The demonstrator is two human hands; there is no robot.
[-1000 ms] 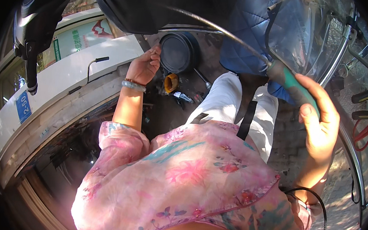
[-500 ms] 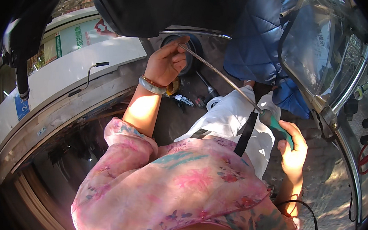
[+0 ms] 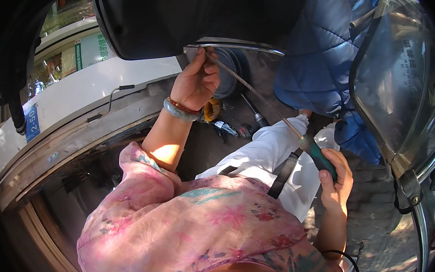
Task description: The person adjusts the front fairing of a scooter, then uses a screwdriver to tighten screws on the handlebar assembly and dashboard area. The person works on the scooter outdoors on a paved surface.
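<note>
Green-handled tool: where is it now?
In the head view, mostly right of centre: the tool slants from the right hand up to the left hand.

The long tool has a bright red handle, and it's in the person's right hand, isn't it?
Not red: the handle of the long tool is green, as the head view shows. It is in the right hand.

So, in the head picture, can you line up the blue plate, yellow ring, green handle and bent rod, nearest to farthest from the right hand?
From the right hand:
1. Green handle: in its grasp.
2. Yellow ring: left, on the ground.
3. Bent rod: farther left, by the white panel.
4. Blue plate: far left.
</note>
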